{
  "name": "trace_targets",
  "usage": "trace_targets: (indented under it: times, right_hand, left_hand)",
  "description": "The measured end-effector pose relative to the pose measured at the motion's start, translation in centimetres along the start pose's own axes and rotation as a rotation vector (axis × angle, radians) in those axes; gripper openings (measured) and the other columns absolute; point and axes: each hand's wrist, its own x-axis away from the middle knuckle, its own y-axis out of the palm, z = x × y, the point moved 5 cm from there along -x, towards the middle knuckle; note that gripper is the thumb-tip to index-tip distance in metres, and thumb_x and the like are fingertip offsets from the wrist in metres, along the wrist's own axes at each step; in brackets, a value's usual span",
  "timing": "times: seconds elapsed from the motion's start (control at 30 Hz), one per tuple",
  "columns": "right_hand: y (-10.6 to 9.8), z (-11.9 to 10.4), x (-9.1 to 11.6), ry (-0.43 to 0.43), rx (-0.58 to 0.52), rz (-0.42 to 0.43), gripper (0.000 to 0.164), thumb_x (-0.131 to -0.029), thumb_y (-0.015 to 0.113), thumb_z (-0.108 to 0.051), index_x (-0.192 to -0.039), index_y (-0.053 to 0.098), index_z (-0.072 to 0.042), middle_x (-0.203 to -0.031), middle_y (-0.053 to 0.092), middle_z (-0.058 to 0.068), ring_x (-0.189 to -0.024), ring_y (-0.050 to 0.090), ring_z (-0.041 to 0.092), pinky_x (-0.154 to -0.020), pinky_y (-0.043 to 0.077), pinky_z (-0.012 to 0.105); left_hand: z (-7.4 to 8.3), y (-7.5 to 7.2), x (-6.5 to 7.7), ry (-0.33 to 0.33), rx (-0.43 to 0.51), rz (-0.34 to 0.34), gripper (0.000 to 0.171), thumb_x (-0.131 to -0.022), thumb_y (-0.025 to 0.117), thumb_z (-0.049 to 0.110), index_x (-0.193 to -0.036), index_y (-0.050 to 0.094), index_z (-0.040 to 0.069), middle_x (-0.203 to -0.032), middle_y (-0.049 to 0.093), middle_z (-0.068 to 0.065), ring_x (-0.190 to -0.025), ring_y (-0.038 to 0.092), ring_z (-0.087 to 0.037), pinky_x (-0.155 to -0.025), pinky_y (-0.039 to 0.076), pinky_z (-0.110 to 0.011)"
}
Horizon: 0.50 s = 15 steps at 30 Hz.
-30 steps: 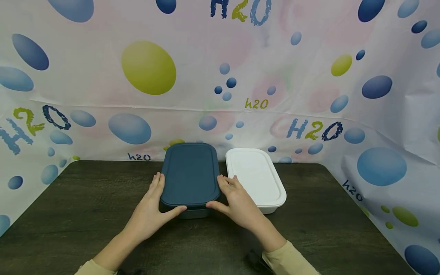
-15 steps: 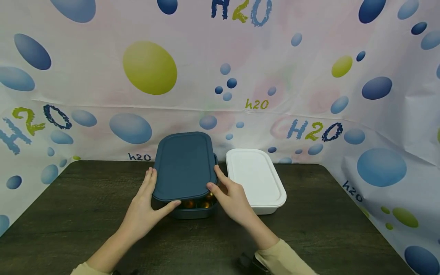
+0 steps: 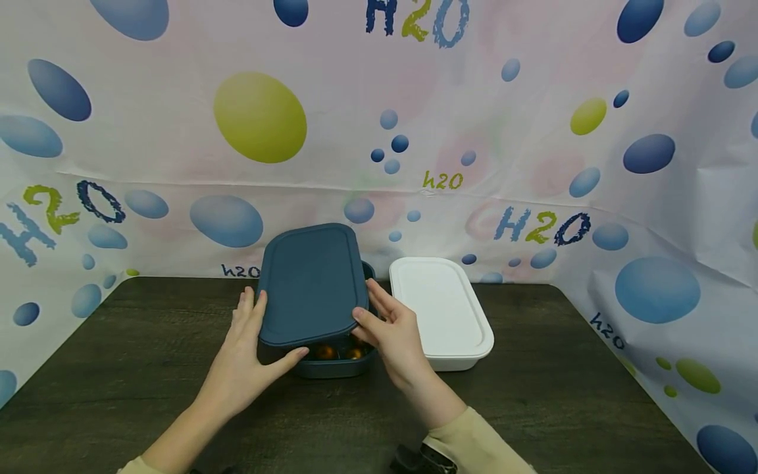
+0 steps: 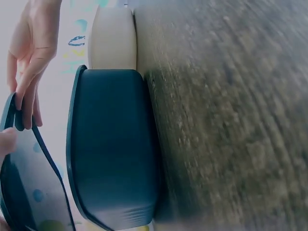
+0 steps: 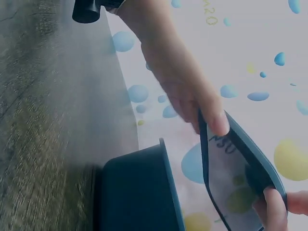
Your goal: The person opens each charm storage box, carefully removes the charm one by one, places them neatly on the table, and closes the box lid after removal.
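Note:
A dark blue rectangular lid is held tilted above its matching dark blue container, up and left of it in the head view. My left hand grips the lid at its left edge, thumb at the near edge. With thumb and fingers, my right hand pinches the near right corner. Under the raised near edge, shiny golden-brown round things show inside the container; the lid hides the rest. The left wrist view has a gap between the lid and the container's rim.
A white lidded box stands on the dark wooden table, just right of the blue container. Behind the table hangs a white backdrop printed with bubbles and H2O lettering. A black strapped device sits at my right wrist.
The lid has come off the container, rising and shifting left with both hands, so its contents show. My right hand has moved its grip onto the near right corner.

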Motion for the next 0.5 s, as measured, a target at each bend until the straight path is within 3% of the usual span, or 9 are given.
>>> trace_targets:
  times: [0.07,0.17,0.3,0.4,0.5]
  right_hand:
    - [0.2,0.1,0.0,-0.006,0.001,0.002,0.062,-0.092,0.063,-0.004,-0.147,0.036,-0.007,-0.150,0.033,0.013,-0.117,0.056,0.023,-0.080,0.053,0.029]
    - [0.6,0.4,0.0,-0.008,0.007,-0.005,0.062,-0.091,0.063,-0.003,-0.147,0.035,-0.004,-0.149,0.034,0.015,-0.115,0.057,0.025,-0.080,0.053,0.029]
    - [1.1,0.9,0.0,-0.008,0.023,-0.015,0.061,-0.092,0.063,-0.004,-0.146,0.036,-0.004,-0.149,0.035,0.017,-0.114,0.058,0.027,-0.080,0.053,0.029]
    - [1.7,1.3,0.0,-0.004,0.028,-0.024,0.061,-0.091,0.064,-0.005,-0.146,0.037,-0.004,-0.148,0.036,0.016,-0.113,0.058,0.027,-0.078,0.053,0.028]
    - [2.4,1.5,0.0,-0.001,0.022,-0.038,0.061,-0.091,0.065,-0.006,-0.146,0.037,-0.004,-0.147,0.037,0.015,-0.113,0.058,0.026,-0.077,0.053,0.026]
  left_hand:
    - [0.5,-0.2,-0.1,0.100,-0.058,0.070,0.112,-0.074,0.077,0.051,-0.154,0.011,0.009,-0.158,-0.004,-0.013,-0.143,-0.001,-0.039,-0.107,0.014,-0.064]
    - [1.7,-0.4,0.0,0.309,-0.179,0.170,0.112,-0.067,0.086,0.038,-0.152,0.020,0.006,-0.158,0.010,-0.016,-0.144,0.009,-0.034,-0.113,0.013,-0.052]
    - [3.5,0.1,0.4,0.553,-0.267,0.199,0.106,-0.064,0.088,0.022,-0.149,0.029,0.003,-0.153,0.028,-0.018,-0.139,0.028,-0.033,-0.113,0.020,-0.043]
    - [4.4,0.5,0.7,0.649,-0.278,0.205,0.095,-0.064,0.086,0.010,-0.145,0.038,0.001,-0.147,0.039,-0.018,-0.134,0.037,-0.031,-0.110,0.027,-0.040]
    - [4.8,0.7,0.9,0.681,-0.278,0.208,0.085,-0.064,0.081,-0.002,-0.141,0.045,0.000,-0.142,0.045,-0.017,-0.131,0.042,-0.031,-0.108,0.031,-0.041]
